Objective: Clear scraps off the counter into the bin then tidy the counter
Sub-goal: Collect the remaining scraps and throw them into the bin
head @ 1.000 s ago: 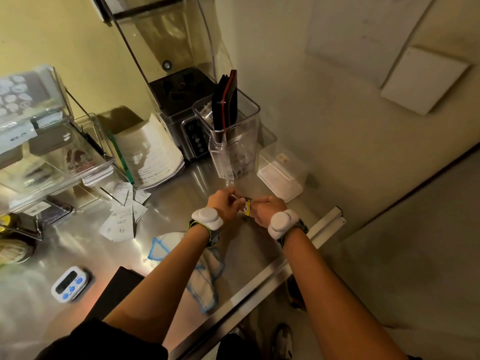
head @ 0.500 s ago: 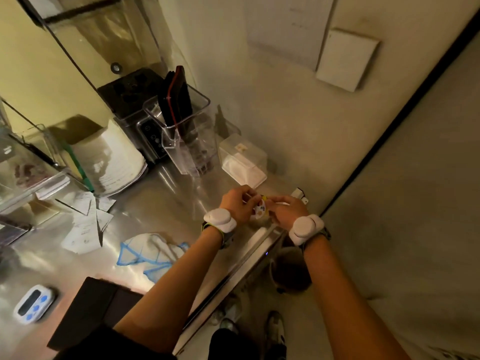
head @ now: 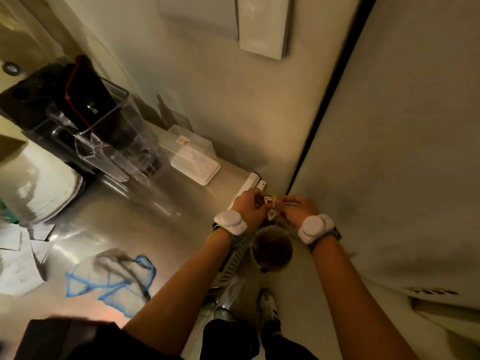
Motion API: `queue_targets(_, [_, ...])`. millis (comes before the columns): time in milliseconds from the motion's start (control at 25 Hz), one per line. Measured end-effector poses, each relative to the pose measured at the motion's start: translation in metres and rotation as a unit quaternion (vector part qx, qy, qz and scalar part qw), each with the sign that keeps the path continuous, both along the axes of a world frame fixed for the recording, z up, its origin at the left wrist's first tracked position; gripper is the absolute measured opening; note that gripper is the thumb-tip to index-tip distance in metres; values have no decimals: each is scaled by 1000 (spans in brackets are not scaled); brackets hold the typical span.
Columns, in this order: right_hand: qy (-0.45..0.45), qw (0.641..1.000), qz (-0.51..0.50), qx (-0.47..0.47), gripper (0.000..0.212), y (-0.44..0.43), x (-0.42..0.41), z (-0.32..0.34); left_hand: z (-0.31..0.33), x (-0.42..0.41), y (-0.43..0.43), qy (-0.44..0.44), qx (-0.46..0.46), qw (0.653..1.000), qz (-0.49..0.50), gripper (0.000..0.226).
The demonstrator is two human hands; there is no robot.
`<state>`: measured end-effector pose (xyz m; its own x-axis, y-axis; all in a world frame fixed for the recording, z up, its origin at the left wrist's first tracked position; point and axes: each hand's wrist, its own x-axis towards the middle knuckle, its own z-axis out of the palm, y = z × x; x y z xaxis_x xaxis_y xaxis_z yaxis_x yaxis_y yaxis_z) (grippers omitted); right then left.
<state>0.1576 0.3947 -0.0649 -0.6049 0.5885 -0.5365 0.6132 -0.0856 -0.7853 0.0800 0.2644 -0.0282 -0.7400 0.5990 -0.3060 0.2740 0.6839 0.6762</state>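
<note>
My left hand (head: 248, 206) and my right hand (head: 298, 207) are together just past the right end of the steel counter (head: 145, 211). Between their fingertips they pinch a small white and yellow scrap (head: 271, 207). Directly under the hands, on the floor beside the counter, stands a round bin (head: 272, 249) with a dark opening. Loose paper slips (head: 19, 258) lie at the counter's left. A white cloth with blue edging (head: 111, 276) lies crumpled near the counter's front edge.
A clear blender jug (head: 109, 141) with a black and red lid stands at the back, next to a clear lidded box (head: 193, 157). A black pad (head: 52, 336) sits at the front left. The wall closes in on the right; my shoes (head: 267, 305) are below.
My view and both hands have swung right, from over the counter to beyond its end above the bin. The scrap stays pinched between both hands.
</note>
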Motion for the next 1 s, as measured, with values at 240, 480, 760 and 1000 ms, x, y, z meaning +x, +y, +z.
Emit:
queue_targets(240, [-38,997,-42,-54,15,19,23,-40,-46,9,23,-42,-13,999,-21,31])
queue_targets(480, [-89,991,-49,-90,19,29,35,-87,-101,13,35,-97,-28,994,-27,31])
queue_targets(760, [-98,986,-60,-123,26,30,41,-132,-153,18,56,-100,-120,988,-22,27])
queue_targets(1000, [-101,982,-56,-149,25,30,47,-171,-181,11,59,-137,-123,979,-84,32])
